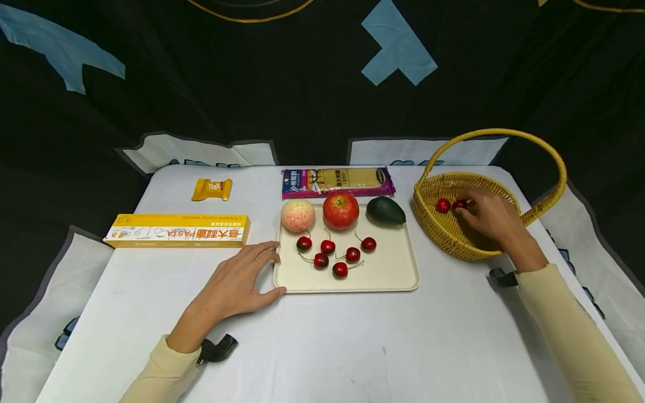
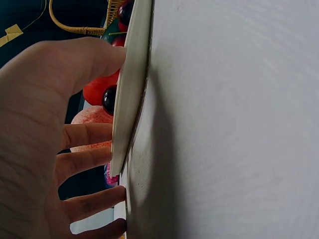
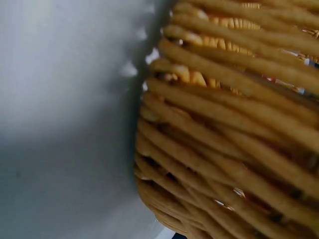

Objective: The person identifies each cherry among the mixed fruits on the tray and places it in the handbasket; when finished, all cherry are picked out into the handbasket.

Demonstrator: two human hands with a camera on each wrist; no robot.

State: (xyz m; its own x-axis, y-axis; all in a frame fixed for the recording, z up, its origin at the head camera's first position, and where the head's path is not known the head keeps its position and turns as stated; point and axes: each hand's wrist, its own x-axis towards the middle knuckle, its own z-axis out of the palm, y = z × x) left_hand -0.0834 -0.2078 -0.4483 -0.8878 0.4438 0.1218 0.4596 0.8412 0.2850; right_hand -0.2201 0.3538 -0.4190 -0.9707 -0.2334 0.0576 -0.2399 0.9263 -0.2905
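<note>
A cream tray (image 1: pixel 388 277) holds several stemmed cherries (image 1: pixel 340 271), a peach (image 1: pixel 298 216), a red apple (image 1: pixel 341 211) and a dark green avocado (image 1: pixel 385 211). My left hand (image 1: pixel 237 282) rests at the tray's left side, fingers spread and thumb by the near corner; the left wrist view shows fingertips at its rim (image 2: pixel 132 94). Inside the yellow wicker basket (image 1: pixel 438 238), my right hand (image 1: pixel 489 215) pinches a cherry (image 1: pixel 459 205) between thumb and fingers. Another cherry (image 1: pixel 443 205) lies just left of it. Basket weave (image 3: pixel 224 129) fills much of the right wrist view, hiding that hand.
Behind the tray lies a purple-edged pasta packet (image 1: pixel 337 182). A yellow and white pasta box (image 1: pixel 177 230) lies left of the tray, with a small orange-yellow packet (image 1: pixel 211 190) beyond it. The basket's tall handle (image 1: pixel 496 132) arches above the right hand.
</note>
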